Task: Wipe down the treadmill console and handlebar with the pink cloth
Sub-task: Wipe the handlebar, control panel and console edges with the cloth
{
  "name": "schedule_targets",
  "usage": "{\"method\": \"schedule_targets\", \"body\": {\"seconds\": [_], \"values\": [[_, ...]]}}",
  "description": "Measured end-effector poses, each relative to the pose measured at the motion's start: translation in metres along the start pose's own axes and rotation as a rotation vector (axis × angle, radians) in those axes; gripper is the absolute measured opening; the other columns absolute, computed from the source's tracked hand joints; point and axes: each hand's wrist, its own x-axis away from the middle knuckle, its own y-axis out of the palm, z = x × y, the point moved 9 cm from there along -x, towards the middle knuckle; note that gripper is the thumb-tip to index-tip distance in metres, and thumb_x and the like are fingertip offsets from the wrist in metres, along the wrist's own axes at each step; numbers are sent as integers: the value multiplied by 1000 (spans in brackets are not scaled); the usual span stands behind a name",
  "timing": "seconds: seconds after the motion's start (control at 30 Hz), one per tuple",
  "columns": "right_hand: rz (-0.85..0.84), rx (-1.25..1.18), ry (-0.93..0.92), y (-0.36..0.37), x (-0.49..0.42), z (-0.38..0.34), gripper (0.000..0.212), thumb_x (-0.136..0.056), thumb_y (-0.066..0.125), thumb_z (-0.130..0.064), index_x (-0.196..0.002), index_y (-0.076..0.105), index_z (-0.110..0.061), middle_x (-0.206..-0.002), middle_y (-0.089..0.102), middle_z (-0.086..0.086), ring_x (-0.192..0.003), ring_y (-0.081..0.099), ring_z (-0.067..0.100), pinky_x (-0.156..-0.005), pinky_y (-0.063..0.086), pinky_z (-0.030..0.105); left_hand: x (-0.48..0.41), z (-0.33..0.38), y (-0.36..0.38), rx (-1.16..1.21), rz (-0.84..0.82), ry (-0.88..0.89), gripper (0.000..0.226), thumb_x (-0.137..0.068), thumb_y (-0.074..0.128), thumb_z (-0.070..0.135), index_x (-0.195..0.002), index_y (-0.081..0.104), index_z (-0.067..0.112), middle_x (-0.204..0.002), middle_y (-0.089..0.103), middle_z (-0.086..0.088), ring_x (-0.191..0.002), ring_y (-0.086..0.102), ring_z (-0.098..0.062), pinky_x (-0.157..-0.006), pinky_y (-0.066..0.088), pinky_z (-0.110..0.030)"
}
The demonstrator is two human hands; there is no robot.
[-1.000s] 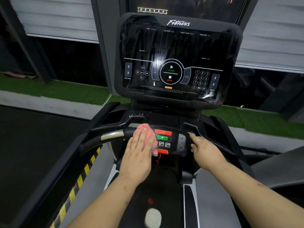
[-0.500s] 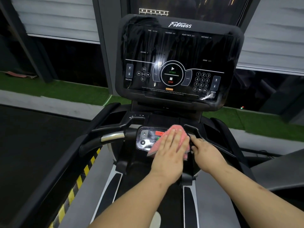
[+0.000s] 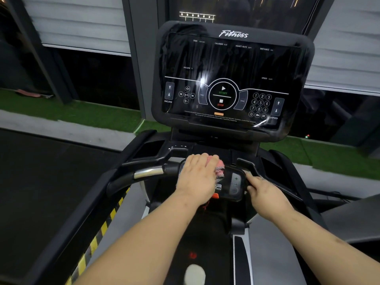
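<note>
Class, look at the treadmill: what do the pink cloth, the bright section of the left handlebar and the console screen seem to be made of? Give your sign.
Pink cloth: soft fuzzy textile, probably microfibre; nubbly pile, loose threads.
Bright handlebar section: polished metal or chrome plating, likely; mirror-like highlights.
Console screen: glossy glass or hard plastic, cannot tell which; sharp reflections, streaks.

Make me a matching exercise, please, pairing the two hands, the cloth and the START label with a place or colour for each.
Things:
1. left hand
2. right hand
3. pink cloth
4. START label

Place or colour:
A. green
B. on the handlebar, right of the control panel
C. under the left hand
D. on top of the pink cloth

Pairs: 1-D, 2-B, 3-C, 4-A.
</note>
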Motion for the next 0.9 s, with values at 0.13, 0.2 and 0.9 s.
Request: {"method": "schedule_targets", "body": {"seconds": [0.13, 0.2, 0.9], "values": [[-26, 5, 46, -5, 3, -4, 52, -107, 42, -27, -157, 32, -31, -154, 45, 0, -139, 45, 23, -114, 37, 36, 14, -50, -8, 97, 35, -121, 51, -104, 45, 33, -152, 29, 26, -147, 43, 0, -135, 40, -20, -118, 30, -38], [-33, -10, 74, -7, 4, -4, 53, -107, 44, -26, -157, 32, -32, -156, 44, 1, -142, 43, 24, -115, 35, 37, 20, -69, -8, 147, 39, -176, 49, -106, 41, 34, -153, 30, 24, -144, 45, 0, -132, 42, -19, -116, 34, -37], [82, 94, -241, -9, -27, -194, 48, -101, 47, -30, -149, 49, -23, -152, 51, -1, -139, 46, 20, -118, 35, 35, 58, -173, -6, -30, -62, -147, 60, -85, 68, 35, -140, 43, 32, -128, 56, 8, -126, 49, -14, -125, 14, -40]]}}
